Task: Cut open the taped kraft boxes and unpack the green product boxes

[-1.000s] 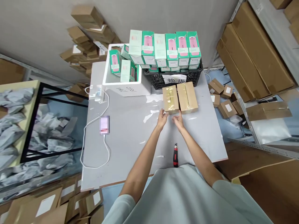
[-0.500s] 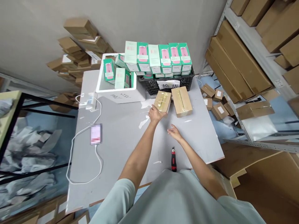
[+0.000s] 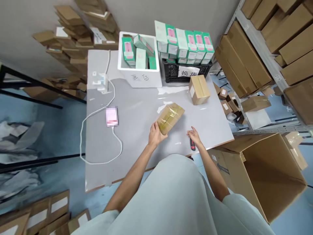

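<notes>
My left hand (image 3: pixel 155 134) is closed on the near left end of a small cardboard box (image 3: pixel 170 118), which is sealed with shiny yellowish tape and tilted above the table. My right hand (image 3: pixel 194 135) has its fingers apart, just over the front part of a red and black utility knife (image 3: pixel 192 145). The knife's blade end is hidden by that hand, and I see no grip on it. Another taped cardboard box (image 3: pixel 200 90) with a white label stands farther back on the right.
A white foam box (image 3: pixel 146 79) and a black crate (image 3: pixel 168 72) hold green-and-pink packages at the table's back. A phone (image 3: pixel 111 116) on a white cable lies left. Shelves with cartons stand right; a large open carton (image 3: pixel 234 176) sits at the table's right front.
My left hand has lifted the taped box from beside the other one and brought it closer, tilting it. My right hand has moved back to the utility knife. The view has shifted.
</notes>
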Demonstrator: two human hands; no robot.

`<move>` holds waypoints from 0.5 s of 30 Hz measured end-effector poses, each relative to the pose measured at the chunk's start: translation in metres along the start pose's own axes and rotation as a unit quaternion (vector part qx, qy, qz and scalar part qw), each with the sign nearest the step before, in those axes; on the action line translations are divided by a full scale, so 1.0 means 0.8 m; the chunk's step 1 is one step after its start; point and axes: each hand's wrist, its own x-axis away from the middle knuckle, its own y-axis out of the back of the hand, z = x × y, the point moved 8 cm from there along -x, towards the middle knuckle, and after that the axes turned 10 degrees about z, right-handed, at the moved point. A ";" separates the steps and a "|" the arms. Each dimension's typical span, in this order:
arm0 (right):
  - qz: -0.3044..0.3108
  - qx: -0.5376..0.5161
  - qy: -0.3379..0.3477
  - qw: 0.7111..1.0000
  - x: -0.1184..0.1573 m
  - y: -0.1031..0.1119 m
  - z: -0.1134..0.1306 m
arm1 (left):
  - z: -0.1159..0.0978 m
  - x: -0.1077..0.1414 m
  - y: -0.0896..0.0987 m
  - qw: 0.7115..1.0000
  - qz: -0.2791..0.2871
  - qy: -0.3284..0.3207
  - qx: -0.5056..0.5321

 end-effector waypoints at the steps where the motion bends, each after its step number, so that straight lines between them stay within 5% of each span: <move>1: -0.003 0.003 -0.001 1.000 0.012 -0.007 -0.008 | 0.021 0.029 0.004 1.000 0.013 -0.012 0.000; 6: 0.010 0.043 0.009 0.999 0.056 -0.058 -0.029 | 0.095 0.130 0.034 0.995 0.082 -0.064 0.006; 11: 0.085 0.162 0.017 0.983 0.063 -0.106 -0.019 | 0.116 0.168 0.046 0.987 0.130 -0.095 0.021; 15: 0.158 0.253 0.020 0.954 0.055 -0.119 0.002 | 0.133 0.187 0.030 0.987 0.109 -0.041 0.115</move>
